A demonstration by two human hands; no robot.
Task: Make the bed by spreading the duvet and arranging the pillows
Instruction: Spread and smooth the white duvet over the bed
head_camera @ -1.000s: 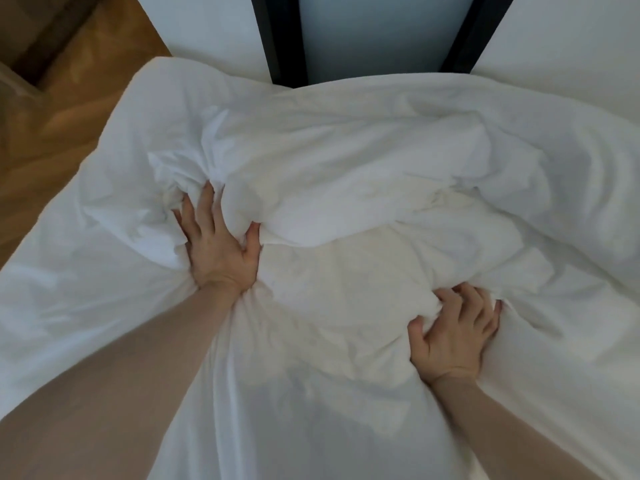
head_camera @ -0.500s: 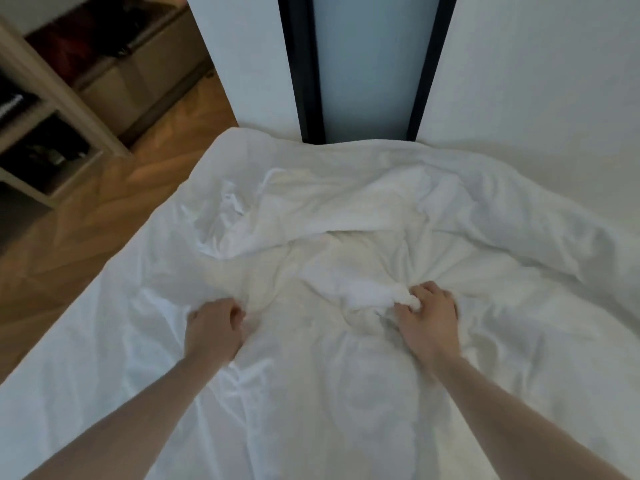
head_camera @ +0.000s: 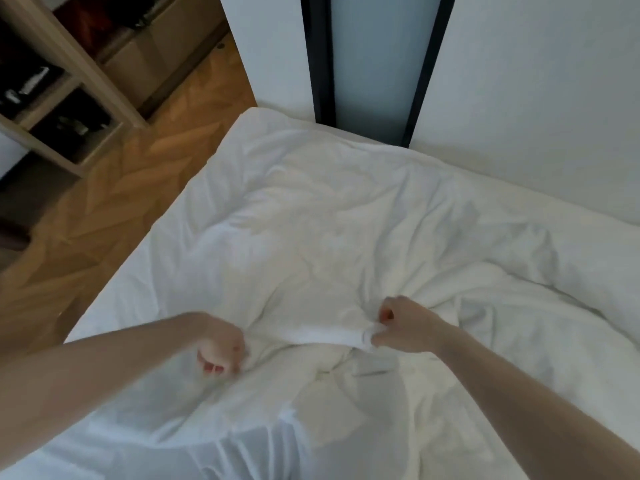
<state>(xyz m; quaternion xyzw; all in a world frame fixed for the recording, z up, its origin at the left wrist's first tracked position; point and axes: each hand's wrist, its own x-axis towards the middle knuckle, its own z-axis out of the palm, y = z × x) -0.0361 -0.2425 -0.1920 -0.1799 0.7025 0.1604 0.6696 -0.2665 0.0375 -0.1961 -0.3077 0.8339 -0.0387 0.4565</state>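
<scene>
A: The white duvet (head_camera: 346,220) is seen spread over most of the bed (head_camera: 114,341), rumpled, with its far edge lying against the white wall (head_camera: 536,81) and the dark-framed panel (head_camera: 374,57).

B: And a fold of it is being gripped by both hands, near the middle of the bed.

A: Correct. The left hand (head_camera: 221,351) is seen palm-up, its fingers (head_camera: 214,368) curled in over a bunch of fabric; the cloth inside the fist is mostly hidden.

B: The right hand (head_camera: 401,323)?

A: A small tuft of the duvet is pinched between thumb and curled fingers (head_camera: 386,313) there. A taut ridge of fabric is stretched between the two hands.

B: Creases are seen fanning out from that ridge, and a thicker roll of duvet is heaped at the right, beside the wall.

A: To the left, herringbone wood floor (head_camera: 114,209) is shown, with an open wooden shelf unit (head_camera: 72,81) standing on it, well apart from the bed. Its contents are too dark to be made out.
</scene>
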